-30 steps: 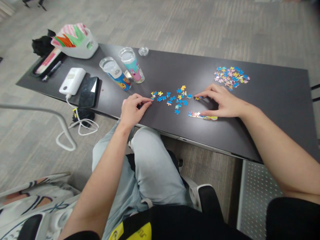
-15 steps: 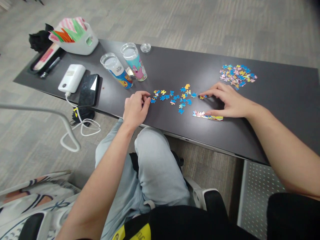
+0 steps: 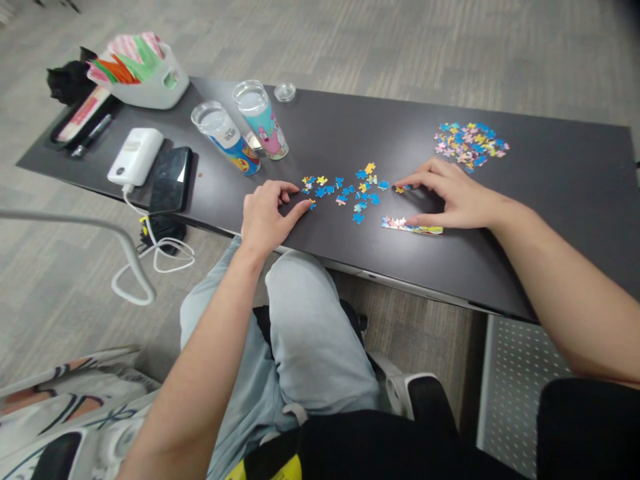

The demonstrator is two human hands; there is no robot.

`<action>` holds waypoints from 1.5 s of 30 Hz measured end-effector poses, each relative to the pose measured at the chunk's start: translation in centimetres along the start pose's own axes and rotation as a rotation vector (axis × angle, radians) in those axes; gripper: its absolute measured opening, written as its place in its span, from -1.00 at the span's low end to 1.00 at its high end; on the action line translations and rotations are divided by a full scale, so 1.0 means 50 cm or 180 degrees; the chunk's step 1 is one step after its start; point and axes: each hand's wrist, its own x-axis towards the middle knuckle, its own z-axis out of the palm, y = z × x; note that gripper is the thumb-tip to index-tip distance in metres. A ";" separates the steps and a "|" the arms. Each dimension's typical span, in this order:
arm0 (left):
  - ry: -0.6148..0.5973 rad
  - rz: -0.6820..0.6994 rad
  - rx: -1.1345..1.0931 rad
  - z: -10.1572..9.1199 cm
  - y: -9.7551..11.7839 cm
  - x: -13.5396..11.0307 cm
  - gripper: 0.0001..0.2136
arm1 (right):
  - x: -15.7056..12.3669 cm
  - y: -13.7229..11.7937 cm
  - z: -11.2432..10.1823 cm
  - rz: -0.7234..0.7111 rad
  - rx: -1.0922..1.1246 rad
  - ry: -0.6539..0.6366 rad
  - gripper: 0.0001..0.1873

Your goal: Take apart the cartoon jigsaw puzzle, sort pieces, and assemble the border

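I sit at a dark table (image 3: 550, 200) with small jigsaw pieces on it. My left hand (image 3: 267, 215) lies on the table near the front edge, fingers spread, and its index fingertip touches a single piece (image 3: 311, 204) at the left end of a loose cluster of blue and yellow pieces (image 3: 357, 190). My right hand (image 3: 453, 198) rests flat to the right of the cluster, one fingertip on a small piece (image 3: 400, 189). Its thumb lies beside a joined strip of pieces (image 3: 413, 227). Neither hand holds anything.
A larger pile of mixed pieces (image 3: 470, 142) lies at the far right. Two printed tubes (image 3: 227, 139) (image 3: 261, 120) and a clear lid (image 3: 285, 92) stand at the back. To the left are a phone (image 3: 170, 180), a white power bank (image 3: 135, 157) with a cable, and a white bin (image 3: 150, 77).
My left hand went from curled to stretched out, its index finger now on a piece drawn slightly toward the front edge. My right hand has barely moved.
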 end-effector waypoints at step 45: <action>-0.0577 0.0893 0.0049 0.049 0.108 -0.083 0.07 | 0.015 -0.010 -0.007 0.0454 0.0034 0.0059 0.04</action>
